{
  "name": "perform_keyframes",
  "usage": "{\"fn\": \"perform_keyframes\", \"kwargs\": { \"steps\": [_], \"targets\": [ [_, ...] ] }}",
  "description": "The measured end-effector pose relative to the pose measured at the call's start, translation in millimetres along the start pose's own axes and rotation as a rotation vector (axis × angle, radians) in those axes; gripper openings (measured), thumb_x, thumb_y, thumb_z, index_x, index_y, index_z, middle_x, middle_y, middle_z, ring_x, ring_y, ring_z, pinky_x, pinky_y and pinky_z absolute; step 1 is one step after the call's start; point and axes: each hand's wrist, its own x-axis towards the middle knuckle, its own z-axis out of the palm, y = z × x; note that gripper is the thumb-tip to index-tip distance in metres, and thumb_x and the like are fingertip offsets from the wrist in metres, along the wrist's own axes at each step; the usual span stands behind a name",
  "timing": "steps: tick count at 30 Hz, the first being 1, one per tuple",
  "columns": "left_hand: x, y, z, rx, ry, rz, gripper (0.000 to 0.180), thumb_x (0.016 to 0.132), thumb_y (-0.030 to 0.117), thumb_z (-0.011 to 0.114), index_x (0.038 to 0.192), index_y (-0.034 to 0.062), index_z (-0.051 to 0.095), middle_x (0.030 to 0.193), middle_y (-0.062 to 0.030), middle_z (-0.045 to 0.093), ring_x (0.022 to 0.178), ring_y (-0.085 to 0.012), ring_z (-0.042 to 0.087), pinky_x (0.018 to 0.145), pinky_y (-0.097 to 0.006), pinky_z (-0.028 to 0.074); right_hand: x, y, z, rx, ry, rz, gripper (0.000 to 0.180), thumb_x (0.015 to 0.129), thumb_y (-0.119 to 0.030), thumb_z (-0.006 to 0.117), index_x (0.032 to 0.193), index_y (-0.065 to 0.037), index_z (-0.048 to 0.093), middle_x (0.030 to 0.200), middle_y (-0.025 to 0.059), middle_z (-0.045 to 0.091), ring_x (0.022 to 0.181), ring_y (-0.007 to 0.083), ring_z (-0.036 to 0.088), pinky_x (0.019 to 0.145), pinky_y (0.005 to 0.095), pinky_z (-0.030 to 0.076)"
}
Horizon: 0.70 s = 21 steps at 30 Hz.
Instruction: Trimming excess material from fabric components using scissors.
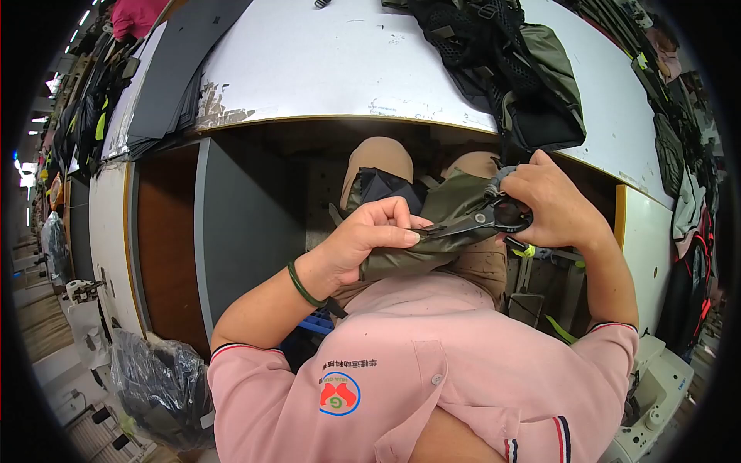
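desk: white top [324,62], curved near edge with a thin yellow trim, paint chipped at the near left corner
far left on desk: stack of dark grey sheets [166,77], overhanging the left edge
far right on desk: black and olive bag pieces [525,69] with mesh and straps, piled up, spilling over the near edge
side desk, right: white top [644,224], yellow trim on its near left edge

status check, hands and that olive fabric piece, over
Left hand pinching olive fabric piece on lap. Right hand gripping black scissors, blades at fabric edge. Nothing in the way.
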Motion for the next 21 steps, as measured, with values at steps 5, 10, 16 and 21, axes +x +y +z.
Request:
{"fn": "perform_keyframes", "kwargs": {
  "steps": [5, 10, 16, 21],
  "targets": [
    [3, -3, -1, -0.085, -0.026, 0.001, 0.013, 0.084, 0.004, 0.069, 0.081, 0.0105, 0.057, 0.093, -0.0059, 0.064, 0.121, -0.0192, 0.054, 0.099, -0.030, 0.040, 3, -2, 0, 0.021, 0.000, -0.008, 0.044, 0.062, -0.038, 0.087, 0.073, -0.008, 0.056, 0.066, 0.0064, 0.055, 0.066, 0.0274, 0.055, 0.073, 0.0356, 0.037],
    [3, -5, -3, -0.129, -0.043, 0.006, 0.010, 0.083, 0.000, 0.064, 0.085, 0.0058, 0.056, 0.108, -0.0153, 0.062, 0.113, -0.0224, 0.059, 0.098, -0.033, 0.046, 1, -2, 3, -0.011, 0.003, -0.001, 0.040, 0.063, -0.034, 0.086, 0.071, -0.009, 0.056, 0.063, 0.0069, 0.056, 0.063, 0.0284, 0.054, 0.073, 0.0358, 0.038],
    [-1, -3, -5, -0.107, -0.036, 0.016, 0.014, 0.081, -0.001, 0.065, 0.092, 0.0025, 0.056, 0.118, -0.0197, 0.061, 0.110, -0.0225, 0.060, 0.097, -0.034, 0.049, -3, -2, 13, 0.012, 0.039, -0.001, 0.039, 0.063, -0.031, 0.086, 0.066, -0.009, 0.054, 0.060, 0.0079, 0.056, 0.060, 0.0286, 0.054, 0.072, 0.0355, 0.038],
    [-11, 10, -2, 0.187, -0.098, 0.135, 0.023, 0.080, 0.002, 0.072, 0.100, 0.0027, 0.059, 0.112, -0.0122, 0.063, 0.103, -0.0143, 0.059, 0.092, -0.028, 0.048, -7, 1, 21, 0.069, 0.047, 0.029, 0.044, 0.058, -0.029, 0.088, 0.064, -0.009, 0.050, 0.061, 0.0056, 0.052, 0.061, 0.0276, 0.050, 0.072, 0.0354, 0.037]
  ]
}}
